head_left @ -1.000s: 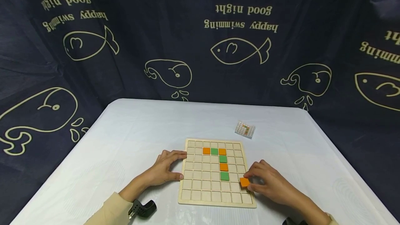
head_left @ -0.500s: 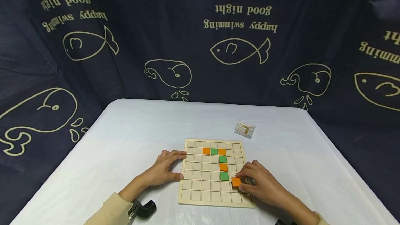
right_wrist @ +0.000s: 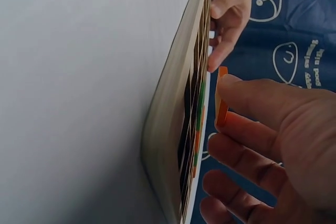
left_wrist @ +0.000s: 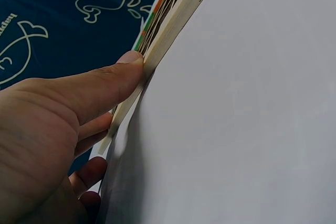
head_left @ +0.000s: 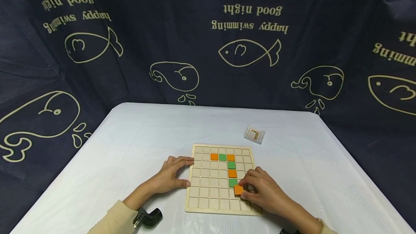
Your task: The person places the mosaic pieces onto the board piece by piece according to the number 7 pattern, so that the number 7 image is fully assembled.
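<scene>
A wooden grid board lies on the white table. Set into it, several orange and green square tiles alternate in a short row and a column running toward me; the nearest is a green tile. My right hand pinches an orange tile between thumb and forefinger, just below and right of that green one. The right wrist view shows this orange tile raised off the board's surface. At the left edge, my left hand touches the board with its thumb and fingertips, fingers spread.
Beyond the board's far right corner lies a small printed card with a coloured grid pattern. A black wrist device sits at my left wrist. Behind the table hangs a dark blue cloth with fish and whale drawings.
My right hand has carried the orange tile leftward over the board, from near its right edge to beside the column of tiles. The left hand has stayed at the board's edge.
</scene>
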A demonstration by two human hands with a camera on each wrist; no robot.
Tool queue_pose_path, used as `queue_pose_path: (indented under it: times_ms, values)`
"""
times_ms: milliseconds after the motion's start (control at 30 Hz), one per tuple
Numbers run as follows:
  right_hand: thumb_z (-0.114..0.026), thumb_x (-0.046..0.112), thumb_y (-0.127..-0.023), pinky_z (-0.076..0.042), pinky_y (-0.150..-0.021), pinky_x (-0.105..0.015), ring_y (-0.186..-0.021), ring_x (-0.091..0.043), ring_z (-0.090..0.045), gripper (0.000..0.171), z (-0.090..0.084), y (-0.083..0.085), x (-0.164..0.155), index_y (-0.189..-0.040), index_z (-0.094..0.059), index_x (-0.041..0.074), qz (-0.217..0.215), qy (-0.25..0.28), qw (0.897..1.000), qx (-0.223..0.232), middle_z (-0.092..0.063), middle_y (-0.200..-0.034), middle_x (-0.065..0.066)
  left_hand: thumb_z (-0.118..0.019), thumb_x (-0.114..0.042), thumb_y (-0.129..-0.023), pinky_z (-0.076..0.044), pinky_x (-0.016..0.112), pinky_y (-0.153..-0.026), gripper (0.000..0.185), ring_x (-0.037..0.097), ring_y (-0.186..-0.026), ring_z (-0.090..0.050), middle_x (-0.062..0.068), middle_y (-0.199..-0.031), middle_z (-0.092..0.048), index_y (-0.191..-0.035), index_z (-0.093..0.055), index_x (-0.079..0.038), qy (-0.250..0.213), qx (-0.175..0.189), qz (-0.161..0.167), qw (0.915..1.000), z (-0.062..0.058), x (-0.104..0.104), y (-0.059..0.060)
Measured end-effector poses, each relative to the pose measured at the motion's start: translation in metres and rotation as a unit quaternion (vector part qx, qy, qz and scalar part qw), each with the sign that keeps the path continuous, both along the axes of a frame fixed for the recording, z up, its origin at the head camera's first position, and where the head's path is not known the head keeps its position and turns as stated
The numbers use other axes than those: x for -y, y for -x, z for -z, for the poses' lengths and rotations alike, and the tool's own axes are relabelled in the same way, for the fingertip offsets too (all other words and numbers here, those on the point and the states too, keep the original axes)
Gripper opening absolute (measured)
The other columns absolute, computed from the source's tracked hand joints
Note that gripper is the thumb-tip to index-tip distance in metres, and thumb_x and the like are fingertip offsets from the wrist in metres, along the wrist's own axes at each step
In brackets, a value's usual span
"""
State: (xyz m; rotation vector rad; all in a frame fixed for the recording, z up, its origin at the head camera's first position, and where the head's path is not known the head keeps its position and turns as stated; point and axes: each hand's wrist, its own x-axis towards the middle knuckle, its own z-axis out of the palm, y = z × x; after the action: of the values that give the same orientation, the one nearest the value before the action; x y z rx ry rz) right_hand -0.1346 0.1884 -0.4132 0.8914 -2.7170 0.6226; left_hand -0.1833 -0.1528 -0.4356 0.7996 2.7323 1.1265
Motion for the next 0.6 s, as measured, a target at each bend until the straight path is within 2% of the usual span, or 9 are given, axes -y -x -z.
queue_pose_path:
  times_ms: [167,400,600]
  values:
    - [-0.077,0.033,-0.073,-0.035,-0.070,-0.018,-0.081,0.002,-0.036,0.021,0.000,0.000,0.004,-0.091,-0.071,0.024,-0.001,-0.008,1.000,0.009,-0.059,-0.089,0.020,-0.078,-0.036,-0.072,-0.024,0.030,-0.082,0.067,0.011,-0.100,-0.031,-0.008,-0.144,-0.043,-0.133,-0.053,-0.022,0.001,-0.004,0.002,1.0000,0.000,0.000,0.000]
    - [-0.077,0.035,-0.073,-0.037,-0.072,-0.021,-0.081,0.001,-0.036,0.022,0.002,0.000,0.010,-0.090,-0.071,0.023,-0.015,-0.018,1.000,-0.003,-0.059,-0.086,0.018,-0.078,-0.036,-0.072,-0.024,0.030,-0.083,0.067,0.011,-0.101,-0.032,-0.007,-0.145,-0.043,-0.133,-0.053,-0.021,0.001,-0.005,0.003,1.0000,0.000,0.000,0.000]
    - [-0.079,0.036,-0.070,-0.036,-0.073,-0.021,-0.081,0.001,-0.036,0.024,0.003,0.001,0.013,-0.089,-0.071,0.024,-0.005,-0.027,1.000,-0.007,-0.059,-0.086,0.018,-0.078,-0.036,-0.073,-0.024,0.030,-0.082,0.067,0.010,-0.100,-0.032,-0.005,-0.144,-0.044,-0.132,-0.053,-0.020,0.000,-0.016,0.006,0.9999,0.001,0.000,0.001]
